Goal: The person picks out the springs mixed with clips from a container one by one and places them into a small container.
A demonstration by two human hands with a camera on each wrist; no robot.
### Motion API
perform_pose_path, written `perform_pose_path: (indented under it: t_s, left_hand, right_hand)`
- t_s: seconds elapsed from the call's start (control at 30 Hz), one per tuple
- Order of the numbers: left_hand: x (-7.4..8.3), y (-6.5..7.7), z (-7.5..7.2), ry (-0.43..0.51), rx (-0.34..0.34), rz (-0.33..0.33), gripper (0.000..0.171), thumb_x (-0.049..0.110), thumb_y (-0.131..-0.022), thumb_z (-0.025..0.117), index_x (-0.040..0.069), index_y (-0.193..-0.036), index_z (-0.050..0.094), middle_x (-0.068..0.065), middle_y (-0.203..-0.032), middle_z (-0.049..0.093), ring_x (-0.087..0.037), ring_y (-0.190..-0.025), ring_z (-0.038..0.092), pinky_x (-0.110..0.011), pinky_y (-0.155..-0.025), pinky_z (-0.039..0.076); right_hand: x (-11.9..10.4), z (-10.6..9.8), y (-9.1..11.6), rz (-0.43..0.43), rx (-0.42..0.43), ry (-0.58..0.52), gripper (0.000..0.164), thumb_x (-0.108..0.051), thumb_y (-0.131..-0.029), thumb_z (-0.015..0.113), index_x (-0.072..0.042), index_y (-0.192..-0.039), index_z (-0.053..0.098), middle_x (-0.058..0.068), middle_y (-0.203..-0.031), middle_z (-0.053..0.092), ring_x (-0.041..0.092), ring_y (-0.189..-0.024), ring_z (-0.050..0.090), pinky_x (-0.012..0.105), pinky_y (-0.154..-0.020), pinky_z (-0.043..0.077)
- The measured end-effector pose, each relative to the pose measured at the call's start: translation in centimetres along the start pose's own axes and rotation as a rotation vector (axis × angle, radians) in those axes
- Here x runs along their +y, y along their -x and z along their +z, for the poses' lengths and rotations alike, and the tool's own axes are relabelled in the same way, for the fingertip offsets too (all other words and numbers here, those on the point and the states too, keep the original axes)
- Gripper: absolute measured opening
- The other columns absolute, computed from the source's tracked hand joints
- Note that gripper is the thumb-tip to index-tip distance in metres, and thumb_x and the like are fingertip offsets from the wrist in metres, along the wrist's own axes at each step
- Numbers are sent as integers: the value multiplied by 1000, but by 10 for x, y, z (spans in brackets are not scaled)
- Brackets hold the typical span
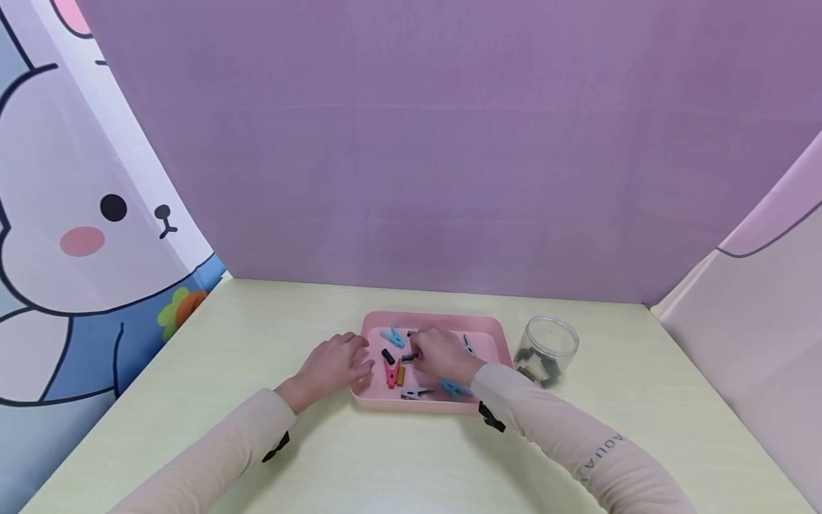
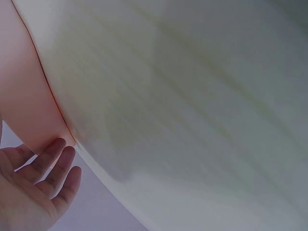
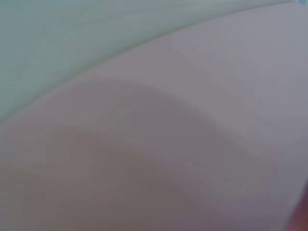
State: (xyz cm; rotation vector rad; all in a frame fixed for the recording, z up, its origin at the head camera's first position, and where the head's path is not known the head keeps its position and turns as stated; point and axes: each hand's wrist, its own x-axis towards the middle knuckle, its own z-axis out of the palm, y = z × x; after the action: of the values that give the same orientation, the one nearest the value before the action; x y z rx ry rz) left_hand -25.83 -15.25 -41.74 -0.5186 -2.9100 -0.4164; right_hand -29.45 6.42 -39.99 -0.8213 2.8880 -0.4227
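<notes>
A shallow pink tray (image 1: 424, 406) holds small clips and pieces. My left hand (image 1: 334, 365) is at its left rim, fingers loosely bent; in the left wrist view the fingertips (image 2: 58, 143) meet the tray's outer wall (image 2: 36, 106). Inside the tray, my right hand (image 1: 443, 353) reaches down with bent fingers beside a dark coil-like piece (image 1: 408, 358). What its fingertips hold, I cannot tell. Left of it lie a blue clothespin (image 1: 393, 337), a pink clothespin (image 1: 392, 373), a black piece (image 1: 388, 356) and a brownish block (image 1: 401, 376).
Near the tray's front wall lie a grey clip (image 1: 414, 394) and another blue clothespin (image 1: 454, 389). A second grey clip (image 1: 469, 345) is right of the hand. A clear round jar (image 1: 552, 339) with dark and tan blocks stands right of the tray on the pale table (image 1: 385, 464).
</notes>
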Motion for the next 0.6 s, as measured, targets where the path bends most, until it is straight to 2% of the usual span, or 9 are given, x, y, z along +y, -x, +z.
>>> perform_pose_path:
  t_s: [0.3, 0.43, 0.6]
  left_hand:
    - [-1, -1, 2, -4, -10, -19, 43, 40, -82, 62, 8, -110, 60, -6, -104, 62, -21, -88, 58, -34, -75, 52]
    - [0, -1, 1, 5, -8, -19, 43, 40, -82, 62, 8, -110, 60, -7, -104, 62, -21, -88, 58, -34, -75, 52]
    - [0, 0, 2, 0, -8, -15, 42, 40, -82, 62, 8, -110, 60, -6, -103, 62, -20, -87, 58, -33, -75, 52]
  right_hand:
    - [6, -13, 5, -59, 72, -19, 14, -14, -78, 68, -12, -91, 65, -4, -87, 61, 8, -73, 54, 20, -65, 48]
    - [11, -20, 8, -80, 99, -19, 13, -13, -76, 69, -12, -89, 64, -3, -86, 62, 8, -76, 55, 23, -70, 48]
    - [16, -31, 15, -52, 101, -48, 12, -14, -77, 69, -12, -86, 62, -3, -84, 61, 10, -73, 53, 26, -65, 47]
